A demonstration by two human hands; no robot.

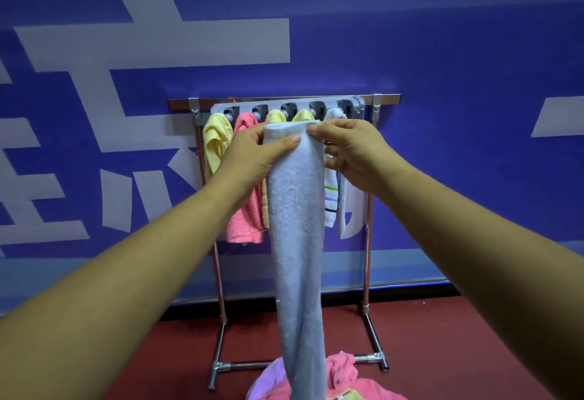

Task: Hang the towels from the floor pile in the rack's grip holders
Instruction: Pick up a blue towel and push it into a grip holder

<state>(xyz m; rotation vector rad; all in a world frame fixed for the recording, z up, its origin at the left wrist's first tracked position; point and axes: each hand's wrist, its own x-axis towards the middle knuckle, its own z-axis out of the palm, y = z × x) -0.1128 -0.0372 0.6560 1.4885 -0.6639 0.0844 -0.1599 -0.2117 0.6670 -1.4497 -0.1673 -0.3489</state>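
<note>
A long pale blue towel [298, 241] hangs down in front of me, bunched at its top edge. My left hand [252, 156] grips that top on the left and my right hand [350, 150] pinches it on the right. Just behind stands the metal rack [368, 225] with a grey bar of grip holders [355, 105] along its top rail. Several towels hang from the holders: a yellow one [215, 140] at the left, a pink one [245, 219], two yellow ones partly hidden by my hands, and a white striped one [331, 200] at the right.
On the red floor [458, 352] at the rack's foot lies the towel pile [344, 377], pink and lilac, partly covered by the hanging blue towel. A blue wall banner [442, 52] with large pale lettering stands right behind the rack.
</note>
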